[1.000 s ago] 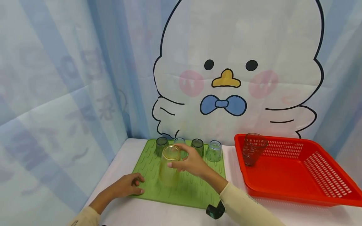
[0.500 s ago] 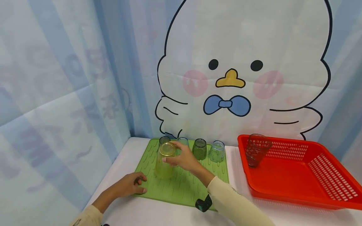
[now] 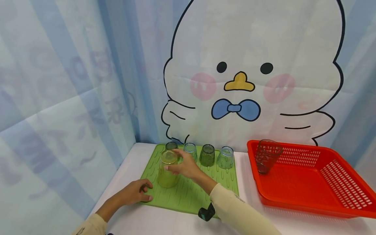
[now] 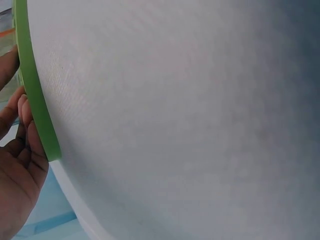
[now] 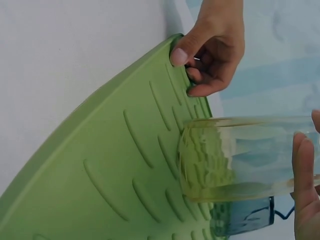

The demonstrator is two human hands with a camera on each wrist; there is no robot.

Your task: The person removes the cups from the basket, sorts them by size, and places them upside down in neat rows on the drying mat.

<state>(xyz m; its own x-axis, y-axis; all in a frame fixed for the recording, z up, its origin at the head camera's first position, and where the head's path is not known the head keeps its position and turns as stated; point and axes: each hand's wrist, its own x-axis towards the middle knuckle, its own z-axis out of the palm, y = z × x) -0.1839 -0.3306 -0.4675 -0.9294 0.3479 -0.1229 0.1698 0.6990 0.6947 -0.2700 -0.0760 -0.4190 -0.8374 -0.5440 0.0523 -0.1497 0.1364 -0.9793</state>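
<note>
My right hand (image 3: 186, 165) grips a yellow-tinted drinking glass (image 3: 168, 176) near its upturned base. The glass is upside down over the left part of the green ribbed mat (image 3: 188, 200); in the right wrist view its rim end (image 5: 192, 160) appears to meet the mat. At the mat's front left corner rests my left hand (image 3: 133, 192), fingers loosely curled and touching the edge, as the left wrist view also shows the fingers (image 4: 31, 142) against the green edge. Along the mat's back stand a dark glass (image 3: 171, 146), a blue glass (image 3: 190, 149), another dark glass (image 3: 207, 156) and a light blue glass (image 3: 225, 158).
A red plastic basket (image 3: 293, 192) with perforated sides stands to the right of the mat. One clear tumbler (image 3: 265, 158) leans in its back left corner. White tabletop (image 3: 123, 218) surrounds the mat, and a printed curtain (image 3: 70, 124) hangs at the left and back.
My right hand has moved the yellow glass left across the mat, and the glass is now lower. The left hand stays on the mat's corner. The head view has shifted slightly.
</note>
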